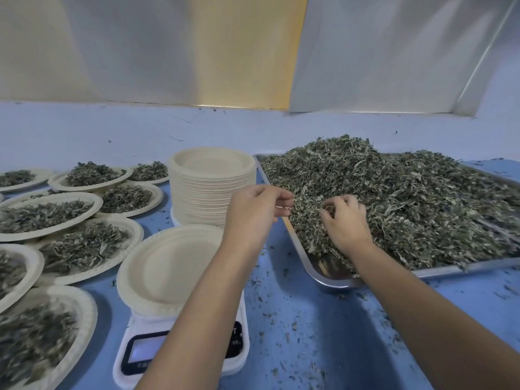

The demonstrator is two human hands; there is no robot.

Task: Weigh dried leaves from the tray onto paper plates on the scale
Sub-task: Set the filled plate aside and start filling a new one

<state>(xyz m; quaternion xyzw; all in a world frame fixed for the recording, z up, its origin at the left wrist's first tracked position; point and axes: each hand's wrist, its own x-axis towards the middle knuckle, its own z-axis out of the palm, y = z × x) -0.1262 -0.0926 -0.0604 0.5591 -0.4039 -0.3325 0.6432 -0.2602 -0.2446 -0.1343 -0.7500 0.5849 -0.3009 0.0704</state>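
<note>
A steel tray (323, 273) at the right holds a big heap of dried leaves (416, 204). My right hand (344, 220) digs into the heap's near left side, fingers curled round a clump of leaves. At the tray's left edge hovers my left hand (256, 209), fingers bent and pinching at leaves on the heap's fringe. A bare paper plate (166, 266) sits on the white scale (180, 353) at the front; my left forearm crosses over both.
A tall stack of paper plates (211, 184) stands behind the scale. Several plates filled with leaves (47, 215) cover the left of the blue table (323, 333). Leaf crumbs litter the table in front of the tray. A wall runs along the back.
</note>
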